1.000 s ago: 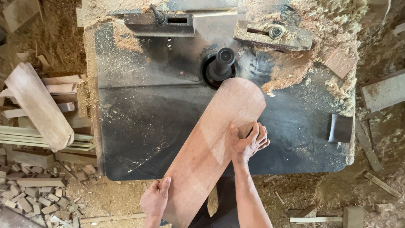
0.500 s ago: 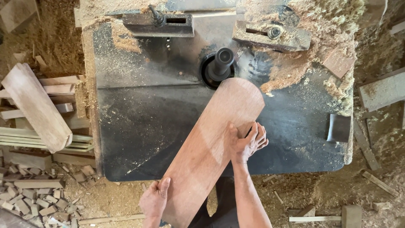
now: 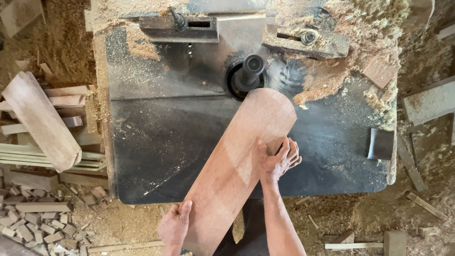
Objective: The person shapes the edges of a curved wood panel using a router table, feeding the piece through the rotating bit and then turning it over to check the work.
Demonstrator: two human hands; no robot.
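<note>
The wooden board (image 3: 239, 163), long and reddish with a rounded far end, lies slantwise on the dark metal machine table (image 3: 156, 142), its rounded end just beside, perhaps touching, the upright black spindle (image 3: 250, 71) that rises from a round opening in the table; the near end juts out past the table's front edge.

Head view: compared with the pictures from a second and half a second ago, almost nothing has shifted. The board keeps the same slant, and the rounded end sits at the same spot by the spindle (any creep is too slight to tell). Both hands hold where they were, so the work reads as steady pressing against the spindle, not a repositioning.

The right hand (image 3: 278, 159) lies on the board's right edge near the rounded end, fingers curled over the rim and gripping it. The left hand (image 3: 175, 226) is closed on the board's near left edge, thumb on top.

Around it: two metal fence blocks (image 3: 180, 28) stand at the back of the table, the right one half buried in a heap of sawdust (image 3: 350, 52). A small dark block (image 3: 380, 143) rests near the table's right edge, well apart from the board. On the left, beyond the table, a thick plank (image 3: 42, 121) leans over stacked wooden strips (image 3: 28, 154), with small offcuts (image 3: 38, 223) scattered on the ground. Nothing lies between board and spindle.
</note>
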